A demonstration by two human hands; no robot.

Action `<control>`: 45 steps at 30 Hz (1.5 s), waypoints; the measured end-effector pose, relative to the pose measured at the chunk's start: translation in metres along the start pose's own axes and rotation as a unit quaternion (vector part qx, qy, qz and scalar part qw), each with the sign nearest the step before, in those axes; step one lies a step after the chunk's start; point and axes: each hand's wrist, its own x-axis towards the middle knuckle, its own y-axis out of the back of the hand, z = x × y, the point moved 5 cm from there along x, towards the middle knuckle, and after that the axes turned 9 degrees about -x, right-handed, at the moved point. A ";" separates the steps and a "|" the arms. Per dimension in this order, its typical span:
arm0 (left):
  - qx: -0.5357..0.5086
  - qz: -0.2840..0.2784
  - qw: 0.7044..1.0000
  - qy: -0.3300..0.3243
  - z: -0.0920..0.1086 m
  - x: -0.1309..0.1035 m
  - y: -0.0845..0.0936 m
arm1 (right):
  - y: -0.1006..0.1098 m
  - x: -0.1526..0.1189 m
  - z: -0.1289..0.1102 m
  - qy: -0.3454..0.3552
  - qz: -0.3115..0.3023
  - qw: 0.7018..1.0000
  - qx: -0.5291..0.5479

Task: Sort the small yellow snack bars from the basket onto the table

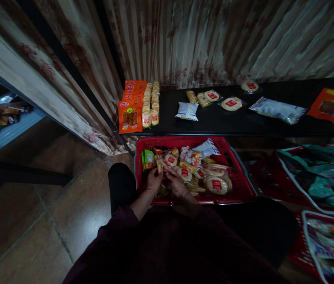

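Note:
My left hand [154, 180] is at the left part of a red basket [244, 183], its fingers closed round a small wrapped pack of yellowish crackers [160, 166]. Close beside it, my right hand [176, 182] reaches over the packs with its fingers bent toward the same pack; what they grip, if anything, is too small and dark to tell. The basket holds several round cracker packs [216, 184], a green packet [148, 156] and white snack bags [207, 147].
On the black shelf [164, 125] stand rows of orange packets [130, 118] and yellow cracker packs [154, 114], with loose packs farther right. Baskets with green packages [322, 185] and other snacks stand at the right. A patterned curtain [184, 43] hangs behind.

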 end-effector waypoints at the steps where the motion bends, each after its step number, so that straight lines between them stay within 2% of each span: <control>1: -0.013 0.002 1.000 0.007 0.000 -0.001 0.000 | 0.000 0.001 0.000 0.005 -0.002 1.000 -0.002; 10: -0.128 -0.011 0.989 0.067 -0.009 -0.003 0.001 | 0.002 0.003 0.004 0.003 -0.006 0.999 -0.033; 25: -0.140 -0.018 0.986 0.088 -0.011 -0.001 0.000 | 0.002 0.001 0.005 -0.009 0.014 0.999 -0.030; 31: -0.120 0.010 0.988 0.100 -0.010 -0.002 0.002 | 0.002 0.001 0.004 -0.006 0.013 0.999 -0.032; 36: -0.128 -0.001 0.986 0.106 -0.007 -0.004 0.000 | 0.002 0.000 0.003 -0.022 0.018 0.999 -0.026; 45: -0.177 -0.012 0.974 0.142 -0.003 -0.008 0.000 | -0.004 -0.005 -0.004 -0.011 -0.014 0.999 -0.034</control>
